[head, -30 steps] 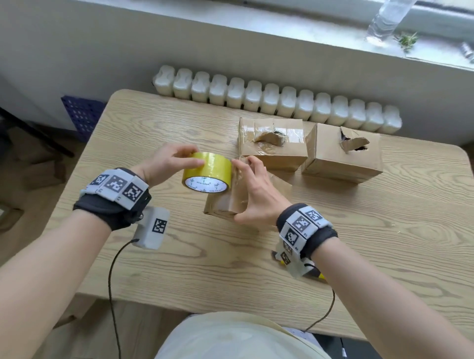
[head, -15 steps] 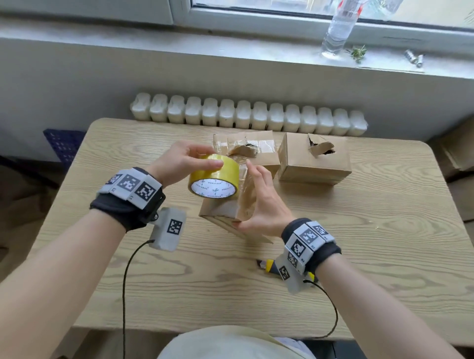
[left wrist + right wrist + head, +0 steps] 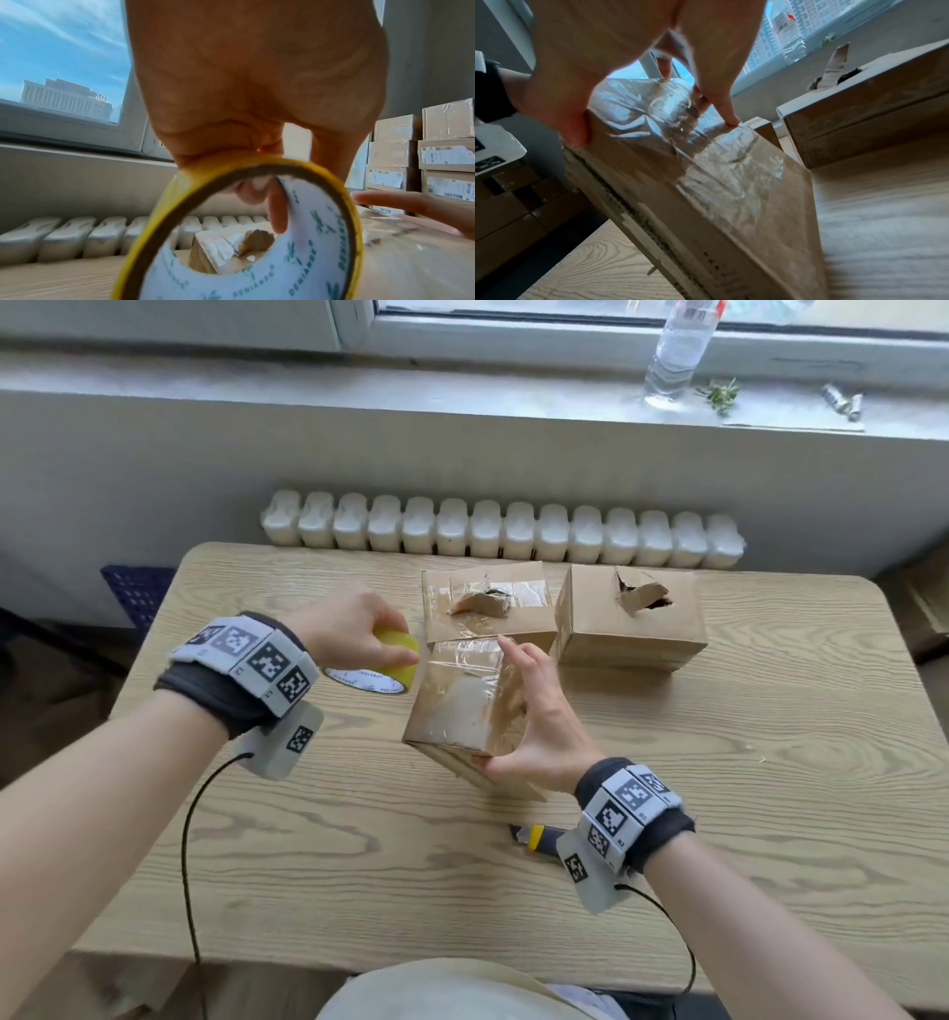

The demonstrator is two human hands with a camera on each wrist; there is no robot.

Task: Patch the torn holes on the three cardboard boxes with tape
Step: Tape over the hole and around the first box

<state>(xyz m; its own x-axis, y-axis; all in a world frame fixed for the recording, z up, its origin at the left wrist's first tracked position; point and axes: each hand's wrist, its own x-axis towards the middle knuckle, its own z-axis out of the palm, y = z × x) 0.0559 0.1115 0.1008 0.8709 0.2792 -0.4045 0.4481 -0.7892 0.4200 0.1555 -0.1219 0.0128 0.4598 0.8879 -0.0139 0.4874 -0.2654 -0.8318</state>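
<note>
Three cardboard boxes stand on the wooden table (image 3: 770,814). My right hand (image 3: 513,706) holds the near box (image 3: 452,706) tilted, thumb at its near edge and fingers spread on its top face, which is covered in wrinkled clear tape. In the right wrist view the fingertips (image 3: 731,119) press on that tape on the near box (image 3: 718,182). Left of the box, my left hand (image 3: 393,642) grips the yellow tape roll (image 3: 390,677) low over the table. The middle box (image 3: 488,608) shows a partly taped tear. The right box (image 3: 631,629) has an open torn hole.
A yellow and grey utility knife (image 3: 534,837) lies on the table under my right wrist. A white radiator (image 3: 503,531) runs behind the table's far edge. A water bottle (image 3: 678,351) stands on the windowsill. Stacked cartons (image 3: 424,152) fill the room's right side.
My left hand has carried the tape roll from above the near box down and to the left. The right hand keeps hold of the tilted box. The head view has lifted.
</note>
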